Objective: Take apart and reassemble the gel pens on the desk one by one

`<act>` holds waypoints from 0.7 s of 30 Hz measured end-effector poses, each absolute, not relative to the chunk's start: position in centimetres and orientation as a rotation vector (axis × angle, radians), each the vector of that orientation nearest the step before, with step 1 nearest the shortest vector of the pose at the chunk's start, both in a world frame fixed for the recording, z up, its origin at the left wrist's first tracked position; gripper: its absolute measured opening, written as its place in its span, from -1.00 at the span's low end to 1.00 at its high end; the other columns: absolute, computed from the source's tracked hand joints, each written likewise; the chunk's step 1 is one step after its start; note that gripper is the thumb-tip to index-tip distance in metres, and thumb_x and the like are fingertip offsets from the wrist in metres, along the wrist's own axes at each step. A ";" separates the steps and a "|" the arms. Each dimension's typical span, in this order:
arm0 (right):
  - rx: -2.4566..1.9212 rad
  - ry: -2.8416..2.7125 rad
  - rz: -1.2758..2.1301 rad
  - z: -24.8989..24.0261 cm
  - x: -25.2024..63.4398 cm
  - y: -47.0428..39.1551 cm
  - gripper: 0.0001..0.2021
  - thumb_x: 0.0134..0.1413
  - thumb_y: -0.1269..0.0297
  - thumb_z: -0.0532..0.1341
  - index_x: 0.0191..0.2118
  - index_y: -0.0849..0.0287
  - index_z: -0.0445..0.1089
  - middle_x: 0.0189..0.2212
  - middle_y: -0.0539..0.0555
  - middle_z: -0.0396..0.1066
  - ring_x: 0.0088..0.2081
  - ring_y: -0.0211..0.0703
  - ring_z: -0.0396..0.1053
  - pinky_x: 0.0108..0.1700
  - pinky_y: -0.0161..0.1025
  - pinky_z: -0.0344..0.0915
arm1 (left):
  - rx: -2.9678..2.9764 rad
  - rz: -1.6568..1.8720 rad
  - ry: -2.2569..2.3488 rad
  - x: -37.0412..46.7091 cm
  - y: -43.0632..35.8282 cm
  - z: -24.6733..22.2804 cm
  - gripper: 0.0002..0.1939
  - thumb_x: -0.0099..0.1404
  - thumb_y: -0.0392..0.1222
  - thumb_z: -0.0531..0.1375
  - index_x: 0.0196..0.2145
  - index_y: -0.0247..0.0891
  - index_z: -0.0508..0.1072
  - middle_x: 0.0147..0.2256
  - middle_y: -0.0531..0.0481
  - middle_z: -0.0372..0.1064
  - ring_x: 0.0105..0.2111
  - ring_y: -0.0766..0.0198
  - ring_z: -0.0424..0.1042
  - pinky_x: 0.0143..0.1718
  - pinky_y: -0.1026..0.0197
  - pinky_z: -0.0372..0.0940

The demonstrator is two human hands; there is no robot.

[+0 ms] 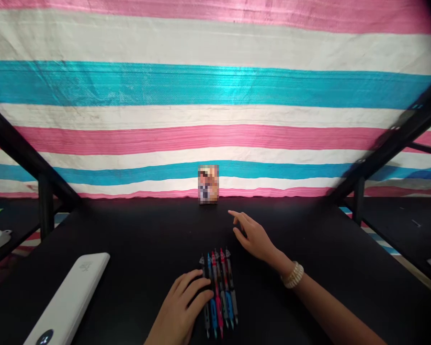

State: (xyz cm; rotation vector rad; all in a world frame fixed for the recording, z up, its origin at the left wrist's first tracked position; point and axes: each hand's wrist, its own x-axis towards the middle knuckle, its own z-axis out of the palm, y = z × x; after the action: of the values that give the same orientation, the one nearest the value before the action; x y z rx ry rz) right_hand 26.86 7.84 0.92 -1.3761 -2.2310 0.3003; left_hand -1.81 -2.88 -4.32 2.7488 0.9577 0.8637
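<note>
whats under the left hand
The left hand rests on the near left edge of a row of pens lying on the black table. The fingers cover part of the leftmost pens.

Bare forearms; beaded bracelet [292, 275] on right wrist

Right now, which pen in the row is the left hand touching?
The leftmost pen, grey-tipped, lies under the left hand's fingers; the others sit clear to its right.
</note>
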 end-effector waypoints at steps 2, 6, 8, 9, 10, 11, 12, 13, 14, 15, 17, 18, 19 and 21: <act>-1.390 -2.252 0.319 0.4 27.0 7.9 -0.48 0.24 0.51 0.10 0.30 0.16 0.18 -0.15 0.11 0.41 -0.25 -0.11 0.42 -0.18 -0.20 0.41 | 2.741 0.862 0.989 -1.6 -2.9 -4.0 -0.54 0.33 -0.54 0.01 0.04 -0.18 0.46 0.01 -0.15 0.54 0.16 0.00 0.41 0.05 -0.03 0.45; -1.406 -2.322 0.321 0.1 26.5 9.9 -0.41 0.22 0.54 0.07 0.36 0.18 0.14 -0.07 0.16 0.40 -0.10 -0.05 0.43 -0.01 -0.13 0.38 | 2.707 0.878 1.019 -1.5 -3.0 -3.6 -0.56 0.33 -0.54 0.00 -0.01 -0.17 0.47 -0.02 -0.14 0.55 0.13 0.02 0.43 0.04 0.00 0.45; -1.418 -2.358 0.309 0.2 25.9 11.3 -0.36 0.22 0.55 0.06 0.40 0.19 0.08 -0.02 0.20 0.38 -0.05 -0.02 0.41 0.04 -0.10 0.36 | 2.689 0.896 1.015 -1.5 -3.1 -3.6 -0.59 0.34 -0.54 0.00 -0.03 -0.18 0.47 -0.03 -0.15 0.54 0.13 0.02 0.43 0.04 0.03 0.44; -1.427 -2.374 0.302 0.2 25.5 12.0 -0.34 0.21 0.55 0.06 0.42 0.19 0.05 0.00 0.21 0.37 -0.05 -0.01 0.41 0.04 -0.09 0.36 | 2.679 0.904 1.022 -1.5 -3.1 -3.6 -0.59 0.34 -0.54 0.00 -0.05 -0.18 0.47 -0.04 -0.15 0.54 0.12 0.03 0.43 0.05 0.04 0.44; -1.437 -2.386 0.291 0.3 25.2 12.6 -0.32 0.21 0.55 0.06 0.44 0.18 0.02 0.01 0.21 0.36 -0.05 -0.01 0.40 0.04 -0.09 0.35 | 2.669 0.910 1.034 -1.5 -3.1 -3.6 -0.59 0.34 -0.55 -0.01 -0.06 -0.18 0.47 -0.05 -0.15 0.54 0.12 0.03 0.43 0.05 0.04 0.44; -1.444 -2.398 0.282 0.3 24.9 13.2 -0.29 0.21 0.55 0.06 0.46 0.16 -0.02 0.01 0.20 0.36 -0.05 -0.01 0.40 0.05 -0.09 0.35 | 2.661 0.915 1.049 -1.5 -3.2 -3.5 -0.58 0.34 -0.56 -0.01 -0.07 -0.18 0.47 -0.05 -0.15 0.53 0.12 0.04 0.43 0.05 0.05 0.44; -1.451 -2.409 0.271 0.3 24.6 13.8 -0.28 0.22 0.56 0.05 0.47 0.14 -0.05 0.02 0.20 0.35 -0.05 -0.01 0.39 0.05 -0.10 0.34 | 2.656 0.918 1.060 -1.4 -3.2 -3.5 -0.58 0.33 -0.57 -0.02 -0.08 -0.18 0.47 -0.06 -0.15 0.52 0.12 0.04 0.43 0.05 0.05 0.43; -1.458 -2.419 0.261 0.4 24.3 14.3 -0.27 0.22 0.56 0.05 0.47 0.11 -0.07 0.03 0.19 0.35 -0.03 -0.01 0.39 0.05 -0.12 0.34 | 2.654 0.920 1.068 -1.3 -3.2 -3.5 -0.58 0.33 -0.57 -0.03 -0.09 -0.18 0.47 -0.06 -0.15 0.52 0.12 0.04 0.43 0.04 0.05 0.44; -1.466 -2.428 0.250 0.4 24.1 14.7 -0.27 0.23 0.56 0.06 0.48 0.10 -0.08 0.04 0.19 0.35 -0.01 -0.01 0.38 0.04 -0.13 0.34 | 2.651 0.923 1.078 -1.3 -3.3 -3.5 -0.58 0.33 -0.58 -0.03 -0.11 -0.18 0.47 -0.06 -0.15 0.51 0.12 0.04 0.43 0.03 0.05 0.44; -1.477 -2.435 0.237 0.4 23.9 15.1 -0.27 0.24 0.55 0.06 0.47 0.09 -0.07 0.06 0.20 0.35 0.00 0.00 0.38 0.03 -0.13 0.34 | 2.653 0.921 1.084 -1.2 -3.3 -3.5 -0.58 0.32 -0.59 -0.03 -0.12 -0.18 0.47 -0.05 -0.16 0.51 0.12 0.03 0.43 0.02 0.05 0.44; -1.503 -2.440 0.207 0.5 23.8 15.6 -0.33 0.27 0.53 0.09 0.45 0.11 -0.02 0.08 0.21 0.34 0.02 0.02 0.39 0.01 -0.09 0.37 | 2.656 0.921 1.097 -1.2 -3.4 -3.5 -0.58 0.31 -0.59 -0.03 -0.14 -0.18 0.46 -0.04 -0.16 0.50 0.11 0.02 0.43 0.00 0.04 0.45; -1.514 -2.441 0.191 0.6 23.7 15.8 -0.38 0.30 0.50 0.11 0.42 0.11 0.02 0.09 0.20 0.34 0.02 0.03 0.39 0.01 -0.05 0.38 | 2.657 0.917 1.101 -1.2 -3.3 -3.6 -0.58 0.30 -0.60 -0.03 -0.14 -0.18 0.46 -0.03 -0.16 0.50 0.12 0.02 0.43 0.00 0.04 0.45; -1.523 -2.444 0.176 0.6 23.7 15.9 -0.43 0.33 0.47 0.14 0.39 0.11 0.07 0.10 0.19 0.34 0.02 0.04 0.40 0.00 -0.02 0.39 | 2.660 0.910 1.096 -1.2 -3.3 -3.7 -0.58 0.30 -0.59 -0.03 -0.14 -0.17 0.45 -0.02 -0.16 0.50 0.12 0.02 0.42 0.00 0.03 0.45; -1.539 -2.449 0.149 0.8 23.7 16.0 -0.51 0.36 0.38 0.19 0.33 0.11 0.16 0.10 0.16 0.35 0.00 0.04 0.42 -0.02 0.02 0.42 | 2.667 0.894 1.075 -1.4 -3.2 -3.8 -0.58 0.29 -0.59 -0.03 -0.14 -0.17 0.44 -0.02 -0.16 0.50 0.12 0.01 0.42 0.00 0.02 0.45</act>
State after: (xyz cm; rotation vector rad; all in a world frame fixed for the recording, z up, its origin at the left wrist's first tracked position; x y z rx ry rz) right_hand 23.71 16.04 0.76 -1.5390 -2.4494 0.1494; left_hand -1.38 -3.24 -3.78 2.6674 1.0751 0.8943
